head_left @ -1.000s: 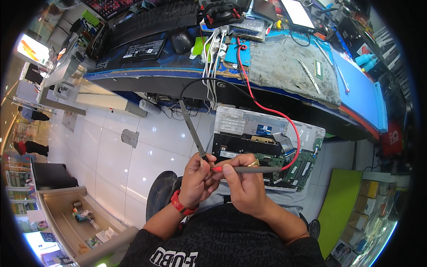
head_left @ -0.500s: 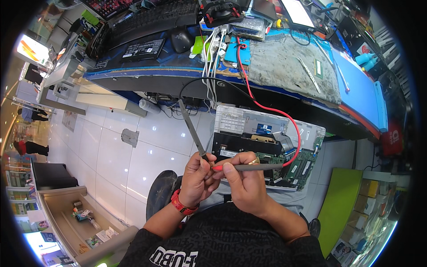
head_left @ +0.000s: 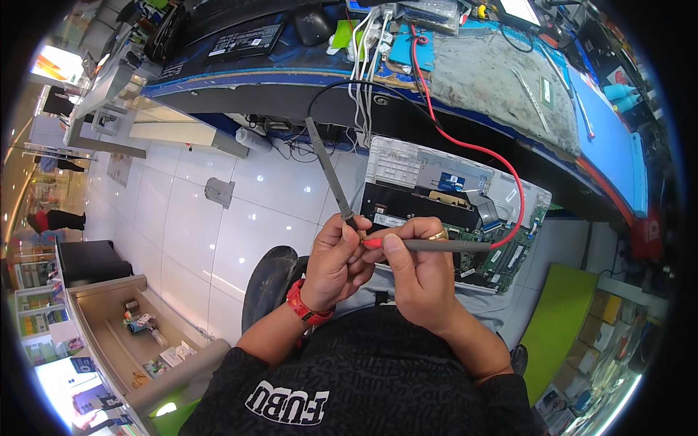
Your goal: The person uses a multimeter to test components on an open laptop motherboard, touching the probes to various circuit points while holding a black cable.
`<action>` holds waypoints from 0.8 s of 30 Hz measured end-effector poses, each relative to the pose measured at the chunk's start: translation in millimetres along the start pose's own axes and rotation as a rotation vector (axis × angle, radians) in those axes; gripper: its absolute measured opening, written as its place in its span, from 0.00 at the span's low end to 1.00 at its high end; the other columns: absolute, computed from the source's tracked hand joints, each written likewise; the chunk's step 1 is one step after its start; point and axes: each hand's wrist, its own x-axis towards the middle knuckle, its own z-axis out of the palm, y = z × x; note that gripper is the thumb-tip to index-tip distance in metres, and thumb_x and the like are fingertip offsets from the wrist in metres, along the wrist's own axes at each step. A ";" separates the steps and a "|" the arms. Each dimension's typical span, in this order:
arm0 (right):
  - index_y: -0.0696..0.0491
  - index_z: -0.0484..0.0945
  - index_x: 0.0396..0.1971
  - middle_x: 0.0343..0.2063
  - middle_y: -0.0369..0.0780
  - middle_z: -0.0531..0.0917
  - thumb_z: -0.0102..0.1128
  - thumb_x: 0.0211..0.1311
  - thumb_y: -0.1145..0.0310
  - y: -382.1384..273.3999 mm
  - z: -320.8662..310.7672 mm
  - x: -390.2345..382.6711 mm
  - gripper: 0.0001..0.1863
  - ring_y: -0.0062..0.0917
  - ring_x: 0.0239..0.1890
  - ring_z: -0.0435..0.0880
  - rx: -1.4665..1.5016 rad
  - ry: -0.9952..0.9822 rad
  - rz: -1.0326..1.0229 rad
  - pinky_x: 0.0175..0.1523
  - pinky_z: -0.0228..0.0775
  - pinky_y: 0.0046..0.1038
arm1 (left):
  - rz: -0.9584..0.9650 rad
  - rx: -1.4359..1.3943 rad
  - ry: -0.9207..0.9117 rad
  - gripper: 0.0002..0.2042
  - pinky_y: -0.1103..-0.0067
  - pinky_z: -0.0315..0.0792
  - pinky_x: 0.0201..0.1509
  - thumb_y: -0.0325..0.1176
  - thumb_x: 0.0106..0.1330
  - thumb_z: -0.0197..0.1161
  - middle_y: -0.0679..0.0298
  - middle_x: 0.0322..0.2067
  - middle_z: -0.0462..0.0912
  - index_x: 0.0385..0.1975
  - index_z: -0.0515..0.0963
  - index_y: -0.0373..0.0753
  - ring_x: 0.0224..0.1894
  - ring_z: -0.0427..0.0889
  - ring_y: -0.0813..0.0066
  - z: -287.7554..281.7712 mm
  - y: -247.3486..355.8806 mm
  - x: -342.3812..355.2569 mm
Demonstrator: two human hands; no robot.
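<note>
My left hand [head_left: 331, 265] is closed on a grey multimeter probe [head_left: 329, 174], which slants up and left and trails a black lead. In my right hand [head_left: 422, 283] a second grey probe with a red tip end [head_left: 454, 245] lies nearly level, its red lead [head_left: 523, 190] looping up to the bench. The front ends of both probes come together between my fingertips; whether their tips touch is hidden. Just beyond my hands, an opened laptop base [head_left: 396, 163] with a green circuit board [head_left: 512, 251] rests on my lap.
Ahead is a cluttered workbench with a grey mat [head_left: 480, 80], white tweezers [head_left: 531, 100], a memory module [head_left: 546, 91], a mouse [head_left: 313, 25] and a laptop battery [head_left: 245, 42]. White cables [head_left: 358, 80] hang over its edge. A shelf unit [head_left: 109, 312] stands at left, a green panel [head_left: 549, 327] at right.
The whole view has shifted, so the bench and laptop base sit higher and a little further right. Both hands keep the same hold on the probes.
</note>
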 end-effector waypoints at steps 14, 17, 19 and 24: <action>0.63 0.71 0.42 0.33 0.45 0.83 0.58 0.76 0.72 1.0 -2.7 0.6 0.09 0.27 0.34 0.90 -0.023 -0.015 -0.003 0.37 0.79 0.26 | -0.013 0.008 0.020 0.15 0.85 0.63 0.19 0.46 0.81 0.55 0.73 0.23 0.68 0.55 0.75 0.43 0.17 0.58 0.88 -0.9 -0.4 -0.6; 0.63 0.72 0.42 0.33 0.45 0.83 0.59 0.76 0.72 2.8 -2.4 -0.4 0.09 0.28 0.34 0.89 -0.009 -0.008 0.021 0.38 0.79 0.28 | 0.003 0.023 0.004 0.15 0.85 0.63 0.19 0.46 0.81 0.55 0.74 0.22 0.68 0.55 0.75 0.43 0.17 0.57 0.88 -4.4 -2.0 -0.4; 0.64 0.75 0.42 0.33 0.45 0.83 0.60 0.75 0.71 3.4 -4.8 -0.6 0.09 0.31 0.35 0.87 -0.118 -0.010 0.001 0.40 0.78 0.31 | 0.005 0.024 0.000 0.14 0.85 0.62 0.19 0.46 0.81 0.55 0.74 0.22 0.67 0.54 0.75 0.44 0.17 0.57 0.88 -3.1 -1.0 0.1; 0.63 0.76 0.42 0.33 0.46 0.85 0.60 0.75 0.72 3.1 -2.8 -1.5 0.08 0.31 0.35 0.88 -0.100 -0.008 0.003 0.40 0.79 0.31 | 0.002 0.026 0.002 0.13 0.86 0.61 0.19 0.46 0.81 0.55 0.74 0.22 0.67 0.54 0.75 0.45 0.18 0.57 0.89 1.0 0.3 0.5</action>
